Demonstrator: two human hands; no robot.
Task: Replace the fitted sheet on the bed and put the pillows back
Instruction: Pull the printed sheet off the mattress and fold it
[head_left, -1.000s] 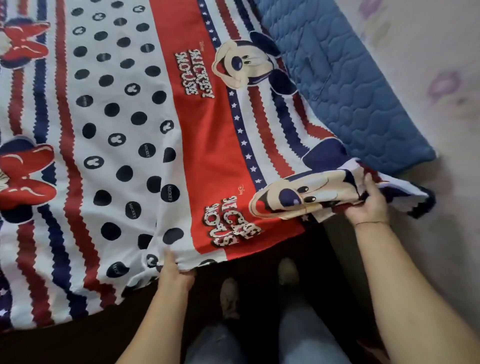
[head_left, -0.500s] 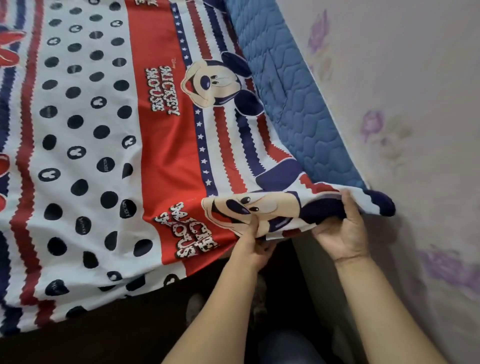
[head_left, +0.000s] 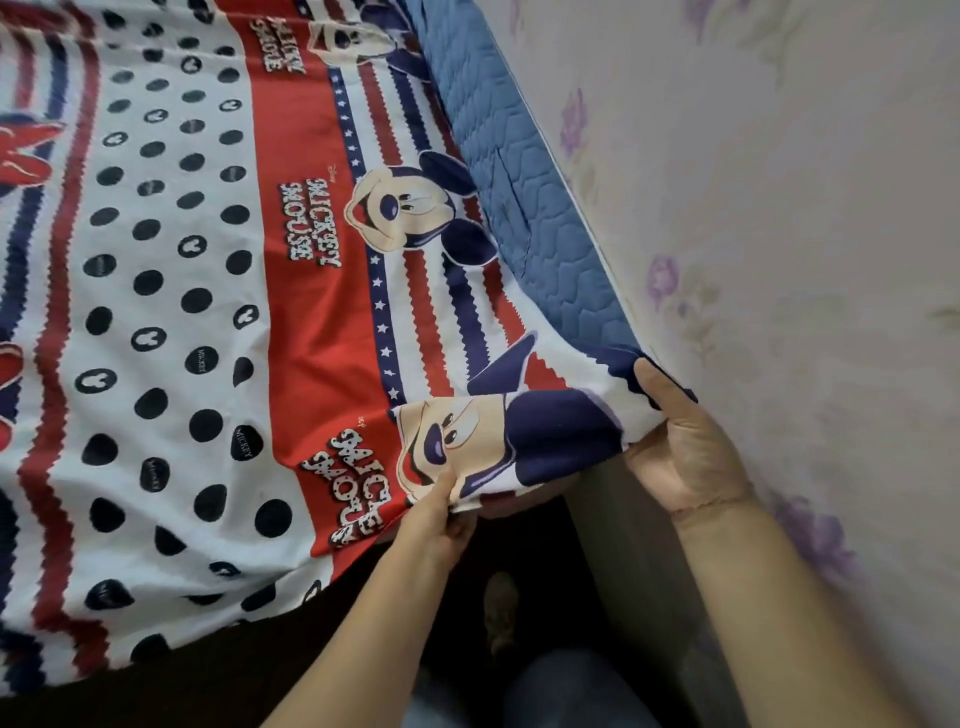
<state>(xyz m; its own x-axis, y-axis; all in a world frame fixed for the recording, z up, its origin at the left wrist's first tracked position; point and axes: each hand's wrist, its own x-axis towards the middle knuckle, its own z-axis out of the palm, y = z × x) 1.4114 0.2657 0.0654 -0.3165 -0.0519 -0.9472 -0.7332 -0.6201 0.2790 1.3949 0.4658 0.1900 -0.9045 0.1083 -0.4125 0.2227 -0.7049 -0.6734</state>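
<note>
Closest in, a jeans-clad leg (head_left: 571, 691) and a foot (head_left: 501, 608) stand on the dark floor by the bed's dark near side (head_left: 208, 675), and both bare forearms reach forward from there. A second ago the left hand (head_left: 441, 514) was well over to the left, under the dotted band; it has since slid along the hem to the printed face and has stayed there for the last half second. The right hand (head_left: 680, 447) has carried the near right corner further out, so it now sits against the wall (head_left: 779, 260), and less blue shows at the near end

The fitted sheet (head_left: 208, 312) lies spread over the bed, its near hem just over the near edge. It is white, red and navy: black dots, zigzag stripes, a row of stars, cartoon mouse faces with lettering, and red bows at the far left. It looks fairly smooth, with creases fanning from the held corner

The left hand pinches the hem, thumb on top and fingers tucked beneath. The right hand is turned palm towards the camera and grips the corner, thumb over the cloth, fingers hidden under it

Beyond, a strip of quilted blue mattress pad (head_left: 519, 197) stays uncovered along the flowered wall
</note>
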